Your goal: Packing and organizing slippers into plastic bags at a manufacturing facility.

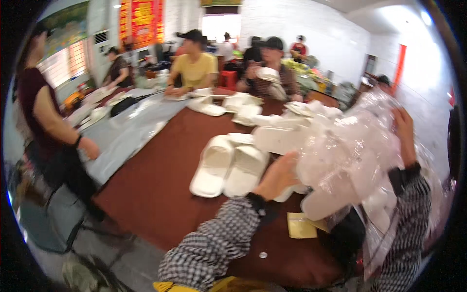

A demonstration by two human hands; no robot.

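A large clear plastic bag (360,126) with several white slippers in it stands at the right of the table. My right hand (404,127) grips the bag's far right side, its fingers closed on the plastic. My left hand (279,176) is at the bag's left side, beside loose slippers; its fingers are blurred and partly hidden, so their hold is unclear. Just left of it, a pair of white slippers (228,165) lies flat on the brown table (155,190). Another white slipper (277,138) lies beyond my left hand.
More white slippers (243,104) lie along the table's far side. A yellow paper piece (302,226), a small white disc (263,255) and a black object (346,236) are near me. At left, a person (48,102) stands beside grey sheeting (141,126). Others sit across, one holding a slipper (267,74).
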